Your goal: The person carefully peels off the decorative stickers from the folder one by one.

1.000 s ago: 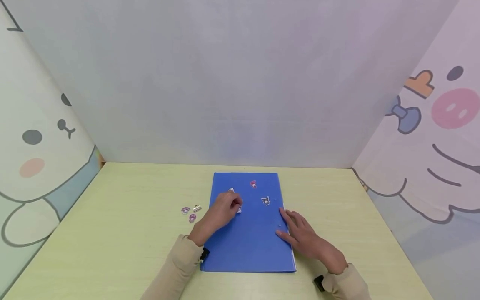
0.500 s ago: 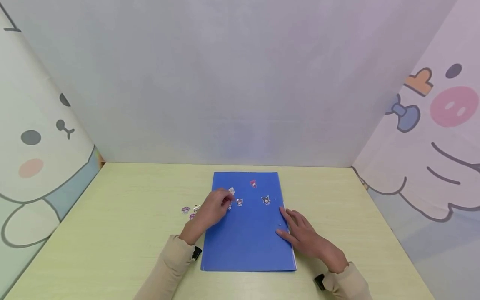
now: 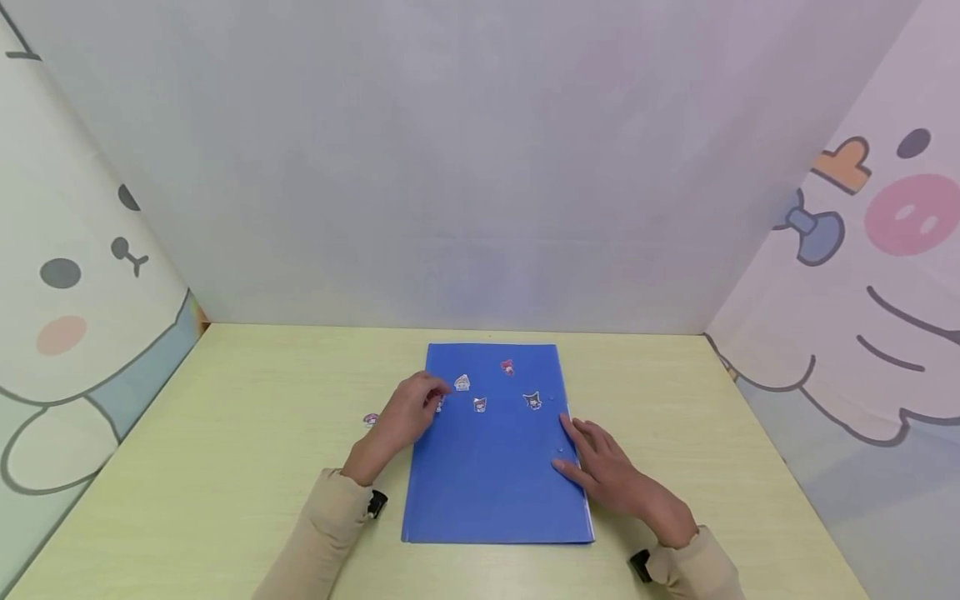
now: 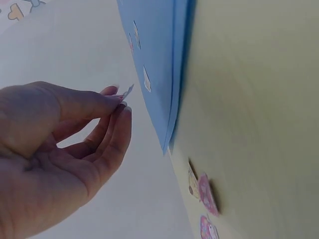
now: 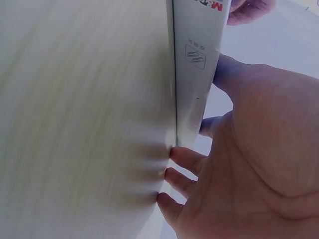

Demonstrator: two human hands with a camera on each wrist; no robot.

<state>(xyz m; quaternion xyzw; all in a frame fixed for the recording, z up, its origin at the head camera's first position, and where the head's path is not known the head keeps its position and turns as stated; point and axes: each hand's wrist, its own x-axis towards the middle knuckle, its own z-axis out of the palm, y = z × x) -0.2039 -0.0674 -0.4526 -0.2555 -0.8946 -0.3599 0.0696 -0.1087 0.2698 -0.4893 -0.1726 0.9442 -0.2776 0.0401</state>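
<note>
My left hand (image 3: 407, 410) is raised over the left edge of the blue folder (image 3: 495, 483), pinching a small sticker (image 4: 128, 92) between thumb and fingertips. On the folder's upper part lie a pale sticker (image 3: 462, 382), a pink one (image 3: 507, 367), a dark one (image 3: 532, 401) and one near the middle (image 3: 480, 405). My right hand (image 3: 611, 471) rests at the folder's right edge, thumb and index finger on the cover, the other fingers touching the table beside it, as the right wrist view shows.
Left of the folder, a purple sticker (image 3: 371, 420) shows on the table (image 3: 225, 467), partly behind my left hand. In the left wrist view several loose stickers (image 4: 207, 194) lie near the folder's corner. A pale wall (image 3: 450, 167) stands behind the table.
My left hand has moved left across the folder with the pinched sticker, uncovering the pale sticker and the middle one. My right hand has stayed in place.
</note>
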